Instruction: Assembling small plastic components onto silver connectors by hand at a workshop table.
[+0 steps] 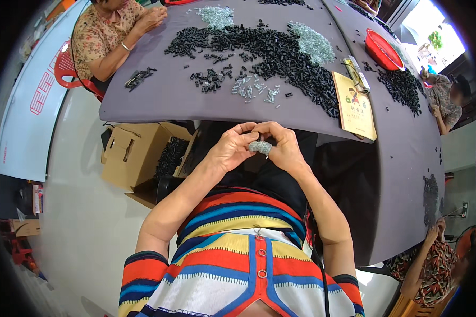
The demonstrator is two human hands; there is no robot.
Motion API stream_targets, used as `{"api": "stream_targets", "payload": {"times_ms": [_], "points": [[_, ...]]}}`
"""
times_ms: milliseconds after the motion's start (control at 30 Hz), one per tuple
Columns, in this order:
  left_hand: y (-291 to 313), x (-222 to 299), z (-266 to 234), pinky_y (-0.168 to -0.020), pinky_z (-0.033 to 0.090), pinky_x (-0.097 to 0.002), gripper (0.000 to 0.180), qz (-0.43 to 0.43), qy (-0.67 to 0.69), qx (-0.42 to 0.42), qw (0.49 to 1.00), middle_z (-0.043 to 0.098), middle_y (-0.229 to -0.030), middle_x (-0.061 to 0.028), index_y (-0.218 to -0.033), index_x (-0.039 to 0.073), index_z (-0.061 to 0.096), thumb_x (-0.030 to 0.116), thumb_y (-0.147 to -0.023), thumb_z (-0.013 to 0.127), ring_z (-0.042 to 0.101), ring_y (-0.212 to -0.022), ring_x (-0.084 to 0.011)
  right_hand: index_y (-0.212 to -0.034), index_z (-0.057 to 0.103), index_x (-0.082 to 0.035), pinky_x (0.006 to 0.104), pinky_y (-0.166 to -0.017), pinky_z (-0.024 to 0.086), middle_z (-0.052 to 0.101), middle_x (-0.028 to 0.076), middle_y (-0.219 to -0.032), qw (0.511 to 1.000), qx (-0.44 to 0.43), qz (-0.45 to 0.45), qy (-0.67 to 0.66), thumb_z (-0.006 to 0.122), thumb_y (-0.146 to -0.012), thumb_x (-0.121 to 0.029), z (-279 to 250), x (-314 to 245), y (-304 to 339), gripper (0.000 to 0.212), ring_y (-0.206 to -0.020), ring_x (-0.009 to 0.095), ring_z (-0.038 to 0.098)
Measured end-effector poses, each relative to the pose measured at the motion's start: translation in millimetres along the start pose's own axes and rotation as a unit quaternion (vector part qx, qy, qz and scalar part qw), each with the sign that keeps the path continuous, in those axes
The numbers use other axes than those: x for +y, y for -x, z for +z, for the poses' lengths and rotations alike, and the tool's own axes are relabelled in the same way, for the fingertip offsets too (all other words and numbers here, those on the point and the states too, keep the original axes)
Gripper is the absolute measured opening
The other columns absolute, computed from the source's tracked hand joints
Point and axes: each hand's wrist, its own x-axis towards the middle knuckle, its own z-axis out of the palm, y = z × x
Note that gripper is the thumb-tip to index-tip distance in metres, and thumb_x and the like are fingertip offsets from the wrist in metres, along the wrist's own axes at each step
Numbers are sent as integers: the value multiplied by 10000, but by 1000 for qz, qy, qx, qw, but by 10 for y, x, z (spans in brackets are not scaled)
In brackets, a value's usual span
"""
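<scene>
Just off the near edge of the table, above my lap, my left hand [234, 149] and my right hand [286, 150] meet with fingers bent into a pinch. Whatever they pinch is mostly hidden by the fingers and too small to name. A grey, rough-textured wrap [260, 147] sits between the hands, seemingly around a thumb. On the table beyond lie a large heap of small black plastic pieces [280, 55] and a smaller cluster of black pieces [209, 79]. Loose small clear pieces [247, 89] are scattered close by.
Clear-piece piles [312, 42] lie by the black heap. A yellow booklet [354, 108] under a clipboard clip rests at right, near a red basket [383, 50]. An open cardboard box [124, 153] with black pieces stands below left. Co-workers sit around the grey-covered table [153, 100].
</scene>
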Motion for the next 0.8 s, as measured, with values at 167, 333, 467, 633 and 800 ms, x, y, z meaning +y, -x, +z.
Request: {"api": "stream_targets", "payload": {"times_ms": [167,333,467,633,800], "points": [[28,68,5,-656,469,-295,178,22,-9,31,999,630,-884,-77,-968,75,583,28,-806,639,598,-734,-161,-990,608,-42,270,-702,466,616,61,-936,993,-2,-86,83,733,-688,-46,-82,-14,-26,327,-765,161,554],[20,235,-128,-627,458,-268,113,47,-17,-2,999,633,-856,-62,-937,93,604,65,-829,619,574,-682,-128,-923,620,-3,303,-684,463,614,117,-886,953,163,-120,227,620,-726,50,-323,139,-190,205,-781,237,584],[33,201,-92,-559,486,-276,82,59,-14,29,998,647,-820,-49,-915,87,613,72,-835,603,610,-642,-129,-946,617,-4,351,-700,469,605,155,-876,953,135,-70,263,543,-717,73,-351,243,-328,252,-805,309,599],[42,202,-79,-603,481,-305,103,45,-11,28,999,615,-820,-35,-932,85,616,86,-831,590,575,-684,-145,-909,625,-57,438,-674,450,601,134,-869,941,95,-40,322,584,-735,-27,-380,362,-435,181,-797,361,584],[47,251,-92,-611,482,-299,84,79,-9,26,997,605,-802,-32,-915,64,610,87,-837,589,564,-663,-136,-855,560,-25,454,-680,437,593,161,-868,936,62,-7,347,580,-738,-31,-366,350,-470,119,-797,380,574]]}}
